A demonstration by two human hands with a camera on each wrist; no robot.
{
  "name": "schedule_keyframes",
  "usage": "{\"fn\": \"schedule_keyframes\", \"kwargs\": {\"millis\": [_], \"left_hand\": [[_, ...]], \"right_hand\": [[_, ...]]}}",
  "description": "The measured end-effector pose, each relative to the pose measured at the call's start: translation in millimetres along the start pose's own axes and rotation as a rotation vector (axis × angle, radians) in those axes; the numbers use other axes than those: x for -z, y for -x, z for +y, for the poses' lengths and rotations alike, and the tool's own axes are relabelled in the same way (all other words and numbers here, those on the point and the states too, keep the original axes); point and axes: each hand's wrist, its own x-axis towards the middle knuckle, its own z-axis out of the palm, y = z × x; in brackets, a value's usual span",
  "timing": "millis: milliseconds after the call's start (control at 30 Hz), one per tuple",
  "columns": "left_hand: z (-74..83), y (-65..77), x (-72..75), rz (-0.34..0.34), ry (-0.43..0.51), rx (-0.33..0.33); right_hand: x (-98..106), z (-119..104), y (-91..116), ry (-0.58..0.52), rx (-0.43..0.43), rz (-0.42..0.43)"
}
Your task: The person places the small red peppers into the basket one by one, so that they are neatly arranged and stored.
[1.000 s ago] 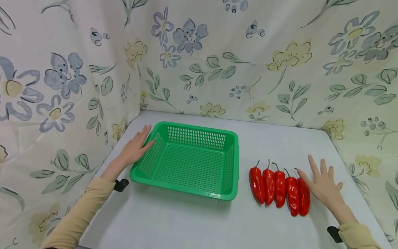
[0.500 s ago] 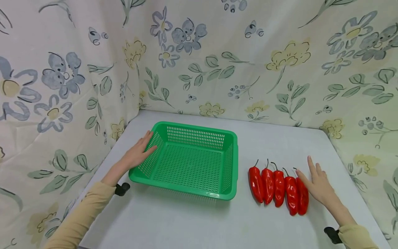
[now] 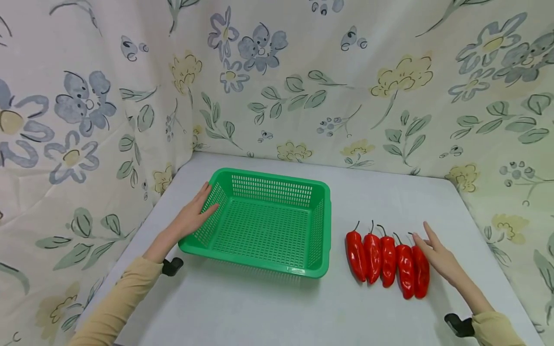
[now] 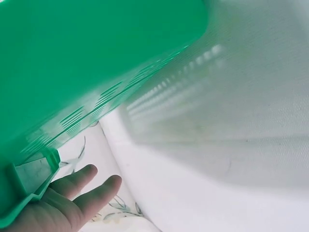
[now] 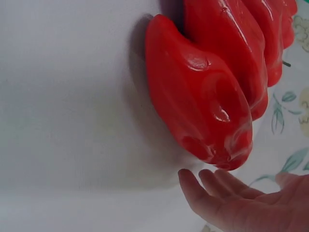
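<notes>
In the head view, my left hand [image 3: 192, 216] lies over the left rim of a green plastic basket [image 3: 268, 269], thumb extended over its inside. The left wrist view shows the fingers [image 4: 99, 195] straight out below the rim of the basket [image 4: 96, 53]. Several shiny red peppers with thin dark stems lie side by side. My right hand [image 3: 443, 259] hovers at the stem end of the rightmost pepper [image 3: 421, 274]. Seen from the right wrist, its loosely bent fingertips are right by the end of that pepper [image 5: 198, 96], holding nothing.
The basket and peppers stand on a white table [image 3: 268, 312], the basket left of the peppers [image 3: 388, 262]. A curtain [image 3: 294, 115] with blue and yellow flowers hangs behind the table and along both sides.
My right hand has moved slightly left towards the rightmost pepper, its spread fingers drawing together. My left hand has shifted a little inwards on the basket rim. Basket and peppers stay in place.
</notes>
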Motion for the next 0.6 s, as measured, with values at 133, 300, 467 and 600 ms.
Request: {"fn": "schedule_keyframes", "kwargs": {"millis": [133, 300, 467, 600], "left_hand": [[-2.3, -0.8, -2.4, 0.017, 0.006, -0.011], [-5.4, -2.7, -4.7, 0.036, 0.021, -0.032], [-6.8, -2.2, -4.3, 0.052, 0.035, -0.058], [-7.3, -1.7, -3.6, 0.062, 0.048, -0.061]], "right_hand": [[-3.8, 2.9, 2.1, -0.002, 0.016, 0.017], [-7.9, 8.2, 1.9, 0.033, 0.037, 0.067], [-9.8, 8.4, 1.2, 0.06, 0.034, 0.083], [-9.6, 6.7, 0.2, 0.07, 0.012, 0.067]]}}
